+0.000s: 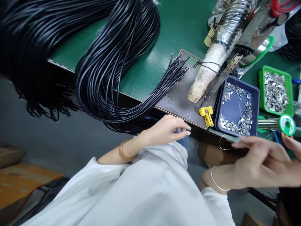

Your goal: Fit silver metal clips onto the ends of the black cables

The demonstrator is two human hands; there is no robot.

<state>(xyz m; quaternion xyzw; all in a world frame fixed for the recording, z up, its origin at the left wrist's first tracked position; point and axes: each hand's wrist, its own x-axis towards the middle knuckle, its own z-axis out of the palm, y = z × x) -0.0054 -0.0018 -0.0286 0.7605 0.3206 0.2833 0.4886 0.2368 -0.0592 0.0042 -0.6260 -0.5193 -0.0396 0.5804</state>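
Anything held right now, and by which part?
Left hand: no held thing visible. Right hand: cannot tell; it is blurred, and a thin wire loops close by, but no clear grip shows.

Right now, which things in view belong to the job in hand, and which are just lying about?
Probably the job's:
black cables, near the left hand
metal pieces in the blue tray, near the right hand

Seemingly lying about:
cardboard box
orange panel

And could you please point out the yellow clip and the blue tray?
Yellow clip (pixel 208 117), head view: the middle of its body.
Blue tray (pixel 232 110), head view: bare part of its floor.
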